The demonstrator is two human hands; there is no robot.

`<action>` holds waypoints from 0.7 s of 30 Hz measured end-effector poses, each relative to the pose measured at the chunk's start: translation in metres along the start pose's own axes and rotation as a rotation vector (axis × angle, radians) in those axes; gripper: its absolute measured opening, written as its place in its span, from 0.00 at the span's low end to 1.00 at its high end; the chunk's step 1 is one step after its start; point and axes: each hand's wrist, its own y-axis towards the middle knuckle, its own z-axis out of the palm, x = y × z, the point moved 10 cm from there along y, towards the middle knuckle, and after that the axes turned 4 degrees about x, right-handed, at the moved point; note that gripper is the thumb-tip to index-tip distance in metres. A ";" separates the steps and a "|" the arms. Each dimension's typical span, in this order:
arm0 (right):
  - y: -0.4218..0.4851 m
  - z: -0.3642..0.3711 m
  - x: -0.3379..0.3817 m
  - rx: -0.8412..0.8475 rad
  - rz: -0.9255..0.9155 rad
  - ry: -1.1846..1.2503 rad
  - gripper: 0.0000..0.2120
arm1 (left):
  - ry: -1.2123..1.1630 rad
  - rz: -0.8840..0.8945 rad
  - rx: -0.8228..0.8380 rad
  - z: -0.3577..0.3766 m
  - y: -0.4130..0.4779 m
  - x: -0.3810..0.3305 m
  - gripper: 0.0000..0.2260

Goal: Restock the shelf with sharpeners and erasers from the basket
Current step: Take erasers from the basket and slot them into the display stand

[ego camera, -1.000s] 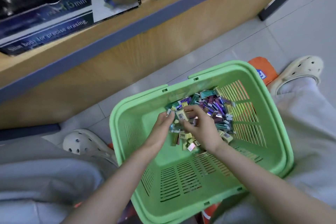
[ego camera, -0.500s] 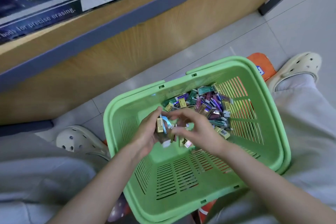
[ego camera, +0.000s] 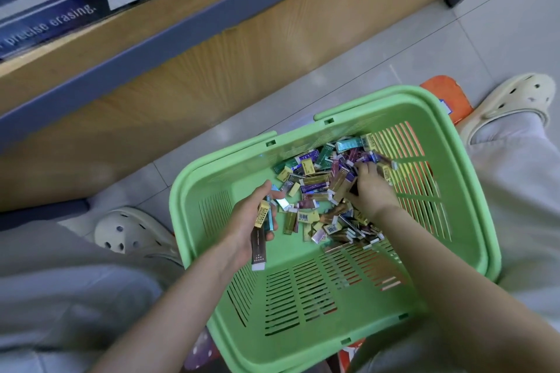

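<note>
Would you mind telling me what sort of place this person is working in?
Probably a stationery shop aisle: a wooden display shelf, a dark printed sign reading "precise erasing", and a green slotted plastic basket of small wrapped erasers.

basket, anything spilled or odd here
Nothing stands out: the erasers lie in a loose heap inside the basket, none on the floor; the left hand grips a few, the right hand reaches into the heap.
</note>
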 end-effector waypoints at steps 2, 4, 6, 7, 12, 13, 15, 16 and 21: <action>0.002 0.004 0.001 0.010 0.027 0.057 0.34 | -0.006 -0.003 -0.002 0.001 0.001 0.001 0.16; 0.004 0.010 0.000 0.012 0.058 0.154 0.38 | -0.004 -0.004 -0.008 0.002 0.003 0.001 0.15; 0.007 0.014 -0.002 0.003 0.118 0.280 0.40 | -0.011 -0.001 -0.009 0.004 0.004 0.000 0.15; 0.009 0.015 -0.005 -0.009 0.155 0.330 0.39 | -0.015 0.001 -0.012 0.004 0.004 0.000 0.15; 0.020 0.014 -0.004 -0.048 0.253 0.381 0.34 | -0.012 0.011 -0.020 0.002 0.005 -0.005 0.15; 0.020 0.017 -0.002 -0.033 0.250 0.395 0.34 | -0.006 0.012 -0.019 0.001 0.006 -0.005 0.15; 0.020 0.020 0.000 -0.010 0.226 0.410 0.35 | 0.019 0.011 -0.024 0.001 0.007 -0.005 0.15; 0.018 0.020 0.002 0.000 0.205 0.406 0.35 | 0.034 0.005 -0.031 0.000 0.008 -0.004 0.15; 0.001 0.003 0.013 0.007 0.092 0.280 0.31 | 0.063 -0.008 -0.024 0.007 0.009 0.001 0.14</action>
